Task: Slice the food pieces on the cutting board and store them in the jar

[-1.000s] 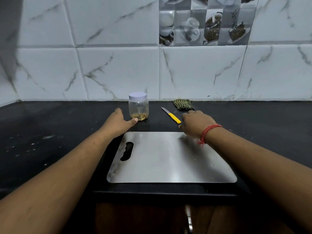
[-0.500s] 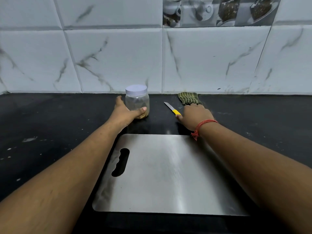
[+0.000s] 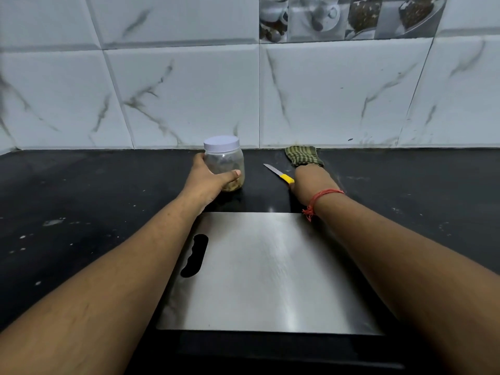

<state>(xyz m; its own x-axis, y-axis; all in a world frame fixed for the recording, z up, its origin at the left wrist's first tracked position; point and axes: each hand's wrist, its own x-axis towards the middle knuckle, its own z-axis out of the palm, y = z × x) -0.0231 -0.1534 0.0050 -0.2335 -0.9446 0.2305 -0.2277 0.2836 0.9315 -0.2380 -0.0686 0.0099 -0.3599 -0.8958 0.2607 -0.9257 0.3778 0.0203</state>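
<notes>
Black counter [image 3: 81, 201]: knife [image 3: 278, 174] lying diagonally, blade toward far-left, beside upright jar [image 3: 224, 162].

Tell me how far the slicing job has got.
Barely begun. Nothing looks sliced: the board is bare, and the jar is lidded, with some food at its bottom. In hand: the left hand grips the jar, and the right hand is on the knife handle, the blade flat on the counter. Left: open the jar, slice on the board, store the pieces.
</notes>
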